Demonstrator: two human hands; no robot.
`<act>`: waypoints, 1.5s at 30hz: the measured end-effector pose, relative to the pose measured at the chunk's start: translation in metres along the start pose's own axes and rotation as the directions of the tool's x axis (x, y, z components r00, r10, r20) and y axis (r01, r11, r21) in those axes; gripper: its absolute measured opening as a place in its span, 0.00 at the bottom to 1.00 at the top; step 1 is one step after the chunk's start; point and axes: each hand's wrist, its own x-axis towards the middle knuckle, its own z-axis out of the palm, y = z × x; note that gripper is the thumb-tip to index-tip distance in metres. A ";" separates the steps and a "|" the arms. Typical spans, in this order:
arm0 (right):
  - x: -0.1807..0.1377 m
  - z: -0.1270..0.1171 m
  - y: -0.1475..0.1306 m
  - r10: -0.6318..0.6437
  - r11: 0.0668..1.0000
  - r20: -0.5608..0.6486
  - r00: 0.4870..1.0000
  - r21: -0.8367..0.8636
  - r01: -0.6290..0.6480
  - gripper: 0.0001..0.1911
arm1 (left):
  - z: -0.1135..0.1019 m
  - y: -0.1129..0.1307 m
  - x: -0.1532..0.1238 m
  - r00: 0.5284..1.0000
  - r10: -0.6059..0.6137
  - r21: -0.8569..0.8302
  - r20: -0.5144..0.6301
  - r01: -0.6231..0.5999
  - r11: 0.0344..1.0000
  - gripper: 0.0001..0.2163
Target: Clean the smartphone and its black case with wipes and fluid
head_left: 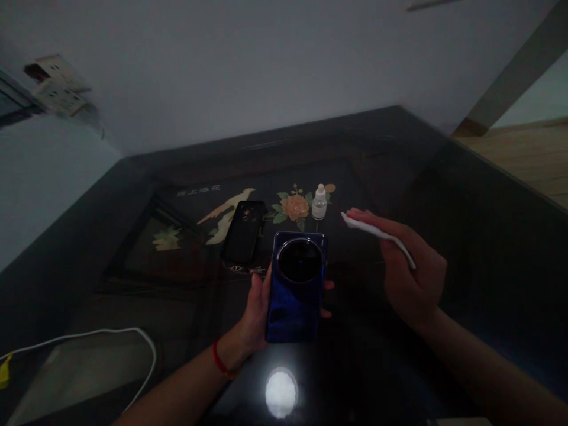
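My left hand [256, 307] grips a blue phone [296, 290] from beneath, back side up, with its big round camera ring facing me. My right hand [410, 269] is raised to the right of the phone, fingers pressed together on a folded white wipe [377, 234]. The two hands are apart. A black phone case [244, 231] lies flat on the table just beyond my left hand. A small clear dropper bottle with a white cap [319, 203] stands upright behind the phone.
The dark glossy table [465, 236] has inlaid flower and bird pictures and reflects a ceiling light [281, 391]. A white cable [110, 337] curves along the near left. Wall sockets [55, 83] sit at the far left; wooden floor shows at the right.
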 end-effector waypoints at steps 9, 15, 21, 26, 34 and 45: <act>-0.005 0.003 -0.014 -0.113 0.994 0.153 0.982 0.011 0.113 0.17 | 0.007 -0.005 -0.009 0.996 0.053 0.139 -0.077 -0.042 0.989 0.35; -0.005 0.002 -0.023 -0.179 0.981 0.204 0.962 -0.039 0.191 0.15 | 0.007 -0.007 -0.018 0.996 0.069 0.294 -0.056 -0.049 0.954 0.36; -0.005 0.003 -0.028 -0.236 0.965 0.180 0.955 -0.077 0.253 0.13 | 0.001 -0.004 -0.027 0.999 -0.001 0.323 -0.035 0.012 0.946 0.38; -0.004 0.003 -0.030 -0.217 0.969 0.200 0.955 -0.072 0.235 0.12 | -0.003 -0.011 -0.027 0.999 0.031 0.330 -0.041 -0.016 0.944 0.38; -0.003 0.003 -0.031 -0.250 0.961 0.230 0.941 -0.060 0.270 0.13 | -0.002 -0.009 -0.028 0.997 0.018 0.325 -0.077 0.008 0.946 0.40; -0.003 0.003 -0.030 -0.317 0.934 0.191 0.929 -0.108 0.341 0.10 | 0.002 -0.013 -0.026 0.995 0.095 0.404 -0.007 -0.084 0.911 0.34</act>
